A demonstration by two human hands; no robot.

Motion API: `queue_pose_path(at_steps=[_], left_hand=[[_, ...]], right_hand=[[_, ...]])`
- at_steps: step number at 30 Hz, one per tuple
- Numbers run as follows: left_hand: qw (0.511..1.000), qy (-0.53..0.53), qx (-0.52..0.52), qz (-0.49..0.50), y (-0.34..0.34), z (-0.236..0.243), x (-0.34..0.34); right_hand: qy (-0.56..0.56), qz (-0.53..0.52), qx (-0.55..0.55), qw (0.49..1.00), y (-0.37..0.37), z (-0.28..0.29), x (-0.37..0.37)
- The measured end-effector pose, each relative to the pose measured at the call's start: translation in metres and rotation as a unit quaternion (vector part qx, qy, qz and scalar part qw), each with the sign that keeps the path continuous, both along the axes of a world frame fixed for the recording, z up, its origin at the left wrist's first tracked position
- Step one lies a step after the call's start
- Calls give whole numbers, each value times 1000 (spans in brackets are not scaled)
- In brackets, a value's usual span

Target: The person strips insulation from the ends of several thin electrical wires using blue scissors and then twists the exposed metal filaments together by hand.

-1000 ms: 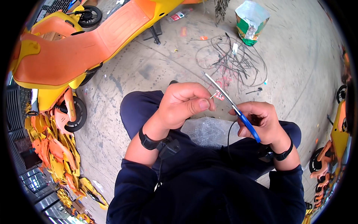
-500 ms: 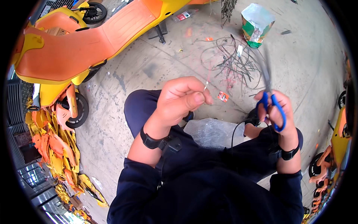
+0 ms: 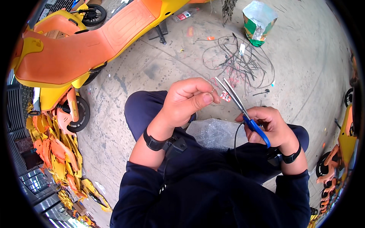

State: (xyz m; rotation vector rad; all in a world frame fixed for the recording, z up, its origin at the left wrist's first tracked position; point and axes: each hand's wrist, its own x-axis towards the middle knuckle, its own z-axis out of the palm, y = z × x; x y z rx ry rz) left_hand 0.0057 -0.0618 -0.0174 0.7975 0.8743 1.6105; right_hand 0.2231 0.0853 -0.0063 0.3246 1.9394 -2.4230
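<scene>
My left hand [image 3: 189, 99] is closed in a pinch, thumb against forefinger. A short bit of thin wire [image 3: 213, 91] shows at its fingertips; most of it is hidden. Blue-handled scissors [image 3: 255, 131] are in my right hand [image 3: 270, 125], with fingers and thumb around the handles. Their slightly parted blades point up and left, the tips close to my left fingertips but apart from them. A thin black cord [image 3: 235, 146] curves down beside my right hand. Beyond the blades, a small red-and-white label [image 3: 225, 96] lies on the floor.
Tangled dark wires [image 3: 249, 62] spread over the concrete ahead, near a green-and-white bag [image 3: 259, 23]. A yellow-orange scooter body [image 3: 72, 53] stands at left, above piled yellow and orange panels [image 3: 57, 152]. Clear plastic wrap [image 3: 213, 133] lies between my legs.
My right hand has moved left and slightly down. The scissors have swung from pointing up to pointing up-left, toward my left hand. My left hand keeps its pinch, nearly still.
</scene>
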Motion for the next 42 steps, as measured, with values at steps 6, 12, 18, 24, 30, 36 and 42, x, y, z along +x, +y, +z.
queue_pose_path(at_steps=[6,12,18,24,30,36,42], left_hand=[[999,31,18,1,0,0,0],[993,112,21,34,0,2,5],[896,406,136,120,7,3,6],[894,419,123,102,10,8,8],[892,436,65,96,14,2,5],[879,466,-56,85,19,-2,-11],[896,415,-129,88,39,-5,-17]], right_hand=[[3,-12,-4,1000,2,0,4],[-60,-176,96,978,21,-5,0],[-295,-224,305,877,68,-39,-13],[-359,-173,399,825,134,-215,-1],[-420,-239,441,756,125,-369,2],[-522,-334,380,687,126,-388,-13],[-607,-255,327,678,141,-404,-28]])
